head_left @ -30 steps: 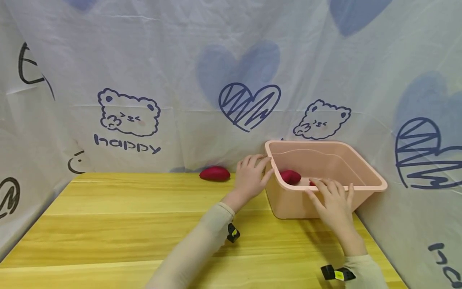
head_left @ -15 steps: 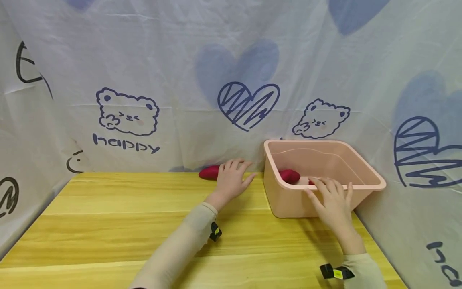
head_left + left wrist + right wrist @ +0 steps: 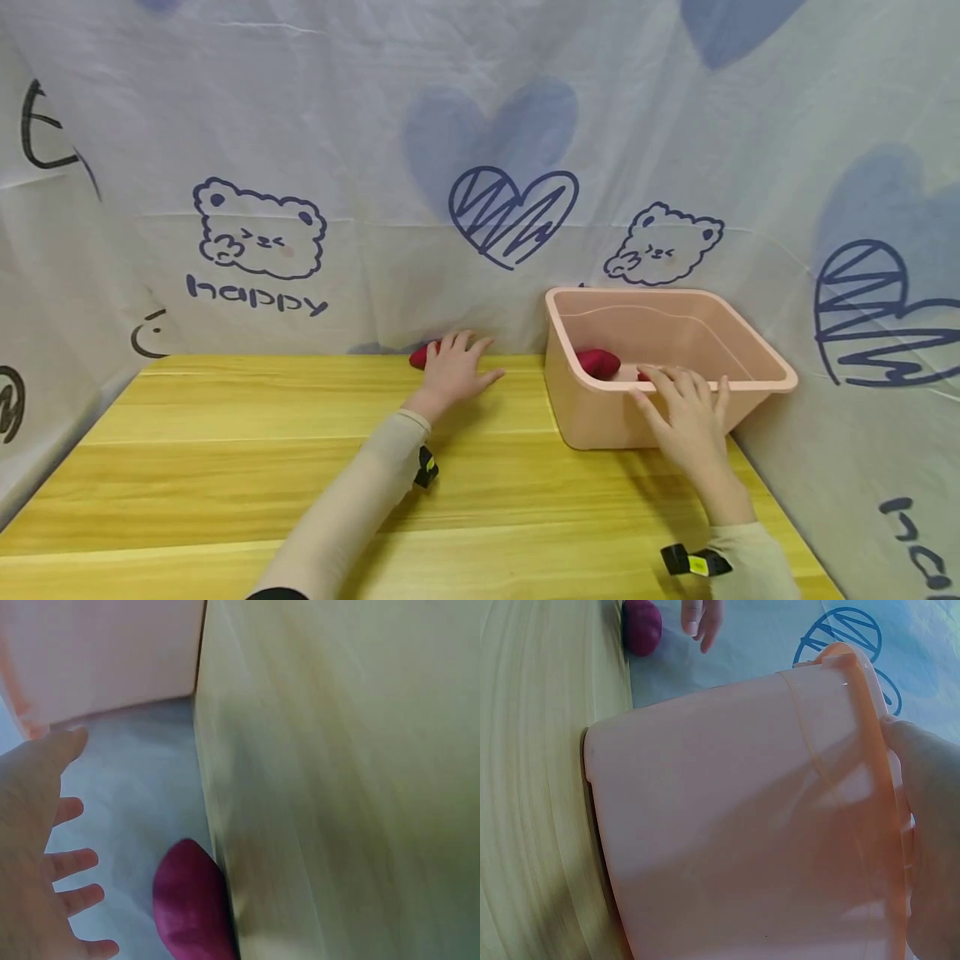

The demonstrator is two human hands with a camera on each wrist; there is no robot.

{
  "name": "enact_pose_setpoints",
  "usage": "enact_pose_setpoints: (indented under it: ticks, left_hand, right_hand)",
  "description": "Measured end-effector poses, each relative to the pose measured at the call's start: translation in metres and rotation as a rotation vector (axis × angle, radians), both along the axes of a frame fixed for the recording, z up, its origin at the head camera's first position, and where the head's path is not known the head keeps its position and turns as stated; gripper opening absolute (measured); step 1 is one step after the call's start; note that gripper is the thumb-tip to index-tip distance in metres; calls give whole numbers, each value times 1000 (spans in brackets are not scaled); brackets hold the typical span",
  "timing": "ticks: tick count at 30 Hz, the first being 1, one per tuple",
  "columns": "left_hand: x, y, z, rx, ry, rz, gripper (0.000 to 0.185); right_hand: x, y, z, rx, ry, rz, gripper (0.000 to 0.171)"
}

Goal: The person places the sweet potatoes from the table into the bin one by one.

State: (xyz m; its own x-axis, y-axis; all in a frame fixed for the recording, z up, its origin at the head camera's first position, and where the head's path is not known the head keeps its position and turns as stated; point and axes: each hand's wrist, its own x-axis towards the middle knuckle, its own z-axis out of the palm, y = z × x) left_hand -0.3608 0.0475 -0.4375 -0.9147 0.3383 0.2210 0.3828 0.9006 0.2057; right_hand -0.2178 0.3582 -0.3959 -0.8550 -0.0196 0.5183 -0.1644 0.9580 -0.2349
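At the far edge of the wooden worktop [image 3: 225, 467], centre of the frame: left hand [image 3: 452, 375] spread flat, fingers relaxed and open, laid over one dark-red sweet potato [image 3: 420, 355] without gripping it. In the left wrist view, same sweet potato [image 3: 191, 904] wedged where worktop edge meets the sheet, fingers splayed just beside it, apart from it there.

Right of centre: one pink plastic tub [image 3: 600, 417], rectangular, smooth-walled, rolled rim, pushed close against the printed backdrop sheet [image 3: 375, 125] behind and to the right. Right hand [image 3: 690, 421] resting on the tub's near rim, fingers draped over the edge, lightly curled onto it; in the right wrist view, tub wall [image 3: 727, 817] filling the frame, hand [image 3: 930, 825] hooked round the rim.

Inside the tub: a second sweet potato [image 3: 597, 363], plus a sliver of something red just past the right fingertips, too hidden to name. Counted: two sweet potatoes plainly seen, one tub, two hands.

Open room: broad bare planks, glossy yellow grain, across lower left and centre. Tight at the back, a narrow gap between left hand and tub.
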Motion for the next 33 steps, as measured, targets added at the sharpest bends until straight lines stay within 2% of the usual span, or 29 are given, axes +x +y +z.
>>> enact_pose_setpoints:
  ticks: [9,20,33]
  left_hand:
    - [-14,-17,-7,40,-67,5,66]
    - [-16,-30,-15,57,-150,29,64]
    - [-21,-30,-17,13,-110,32,58]
  right_hand:
    - [-2,-1,1,-6,-3,4,46]
    - [-1,-3,0,-2,-10,-1,46]
    - [0,-2,0,-7,-4,-7,46]
